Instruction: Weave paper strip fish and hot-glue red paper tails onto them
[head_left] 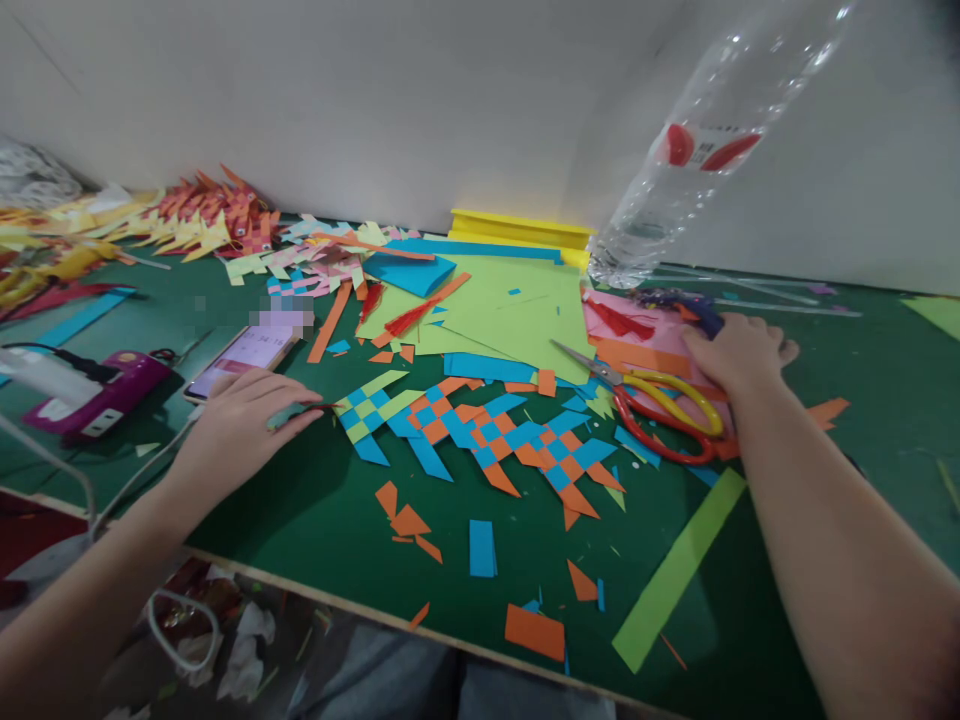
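Observation:
My left hand pinches a small grey-green thing with a thin dark tip, at the tail of a row of woven paper fish. The nearest one, a blue and green woven fish, lies just right of that tip. Blue and orange woven fish continue the row to the right. My right hand is closed around the end of a dark blue-purple bundle, whose kind I cannot make out. Scissors with red and yellow handles lie left of my right wrist.
A water bottle stands behind green paper sheets. A phone and purple power strip are at left. Finished red paper fish are piled against the wall. Paper strips and scraps lie near the table's front edge.

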